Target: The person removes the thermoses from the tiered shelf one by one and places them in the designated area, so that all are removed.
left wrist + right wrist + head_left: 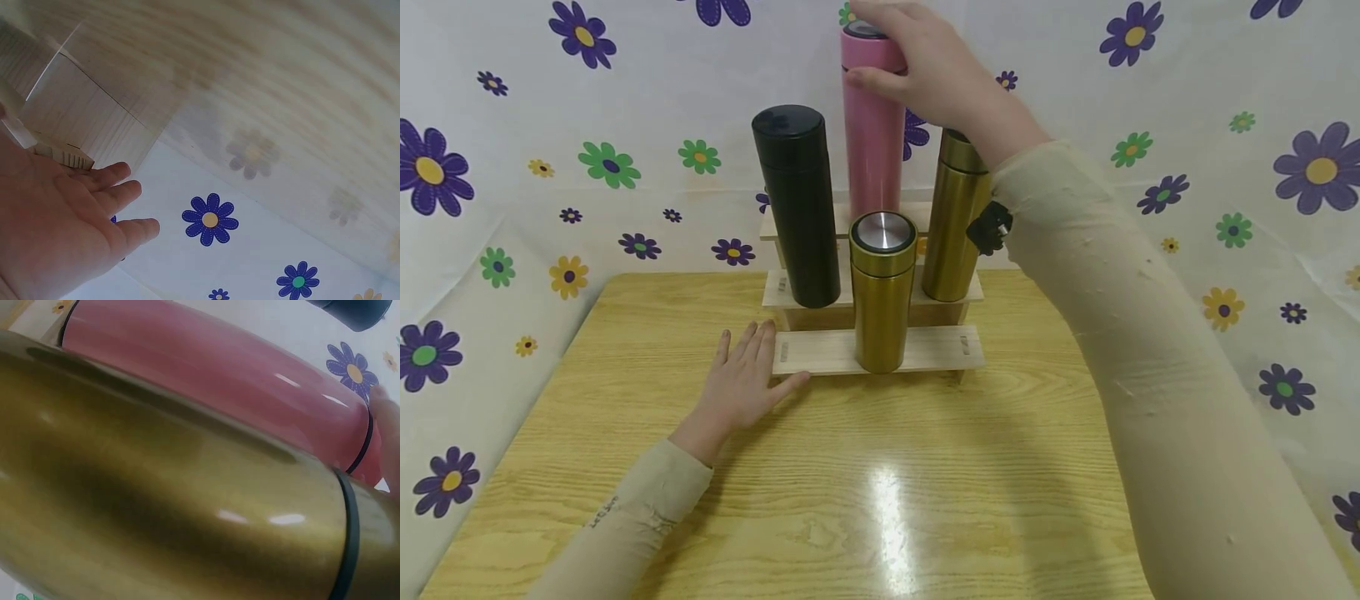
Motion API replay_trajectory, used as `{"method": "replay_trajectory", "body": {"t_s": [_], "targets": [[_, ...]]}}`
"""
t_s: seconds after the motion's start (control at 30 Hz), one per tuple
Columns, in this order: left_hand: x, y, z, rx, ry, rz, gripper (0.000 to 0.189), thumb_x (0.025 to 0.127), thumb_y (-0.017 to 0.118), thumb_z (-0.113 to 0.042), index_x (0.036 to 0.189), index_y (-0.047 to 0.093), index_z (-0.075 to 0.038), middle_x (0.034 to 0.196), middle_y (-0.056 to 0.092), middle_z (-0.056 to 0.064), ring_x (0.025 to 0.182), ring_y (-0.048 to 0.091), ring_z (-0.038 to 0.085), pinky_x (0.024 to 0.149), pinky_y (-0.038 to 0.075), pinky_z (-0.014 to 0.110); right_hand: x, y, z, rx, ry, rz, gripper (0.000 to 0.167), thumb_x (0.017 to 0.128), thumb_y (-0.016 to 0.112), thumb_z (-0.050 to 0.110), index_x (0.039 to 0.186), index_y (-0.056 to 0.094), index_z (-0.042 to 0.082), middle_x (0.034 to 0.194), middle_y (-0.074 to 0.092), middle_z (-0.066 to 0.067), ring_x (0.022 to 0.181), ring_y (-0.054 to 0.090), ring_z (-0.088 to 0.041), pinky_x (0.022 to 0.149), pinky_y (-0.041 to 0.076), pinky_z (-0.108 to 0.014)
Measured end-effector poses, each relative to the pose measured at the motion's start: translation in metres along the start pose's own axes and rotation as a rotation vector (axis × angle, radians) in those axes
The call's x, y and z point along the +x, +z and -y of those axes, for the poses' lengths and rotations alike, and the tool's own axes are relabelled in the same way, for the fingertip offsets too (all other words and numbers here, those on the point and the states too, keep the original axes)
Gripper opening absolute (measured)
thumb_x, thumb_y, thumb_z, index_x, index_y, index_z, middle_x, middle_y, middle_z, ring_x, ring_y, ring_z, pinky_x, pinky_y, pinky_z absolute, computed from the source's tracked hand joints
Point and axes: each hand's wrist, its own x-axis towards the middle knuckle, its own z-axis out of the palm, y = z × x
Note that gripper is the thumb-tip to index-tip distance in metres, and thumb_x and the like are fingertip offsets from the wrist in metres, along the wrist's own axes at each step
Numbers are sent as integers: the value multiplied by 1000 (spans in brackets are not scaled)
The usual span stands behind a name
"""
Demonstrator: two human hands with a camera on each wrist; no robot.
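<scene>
A pink thermos flask stands upright on the top tier of a small wooden step rack. My right hand grips it round the lid, thumb on the front. In the right wrist view the pink flask lies behind a gold one, and only a fingertip shows at the right edge. With fingers extended, my left hand touches the left end of the lowest tier. The left wrist view shows that hand with spread fingers beside the rack's wooden end.
A black flask and a gold flask stand on the middle tier, left and right. Another gold flask with a silver lid top stands on the lowest tier. Behind the wooden table hangs a flowered cloth.
</scene>
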Motion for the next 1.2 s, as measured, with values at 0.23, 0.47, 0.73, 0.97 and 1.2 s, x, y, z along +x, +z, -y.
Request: {"method": "replay_trajectory", "body": {"t_s": [0.23,0.47,0.73,0.97,1.2], "targets": [[0,0,1,-11,-5,3,105,87,24,-78,151,6,2,157,13,19,144,8,34,114,-9,54,1,2,0,11,3,-28,60,96,49,43,151,28,29,149,32,0,131,37,-16,105,38,-24],[0,0,2,-14,-5,4,105,86,23,-78,152,6,2,157,12,18,144,8,34,114,-9,54,0,2,1,105,21,-76,57,93,56,41,147,39,28,141,44,1,124,44,-13,101,40,-21],[0,-1,1,-10,-6,9,105,87,23,-78,151,6,3,157,12,19,144,8,34,113,-9,55,-3,2,-1,179,8,-131,57,91,61,39,144,45,25,139,47,1,122,47,-12,99,42,-19],[1,0,1,-16,-7,13,104,87,24,-78,152,6,2,158,12,18,144,8,33,114,-9,54,-9,-8,-11,279,85,-197,59,89,63,39,142,45,23,138,48,0,125,46,-11,102,38,-18],[1,2,1,-10,-10,4,105,86,23,-78,152,6,2,157,12,18,144,9,33,114,-8,54,-18,-21,-29,390,158,-292,62,88,67,36,142,41,19,140,45,-1,129,42,-10,105,34,-18]]}}
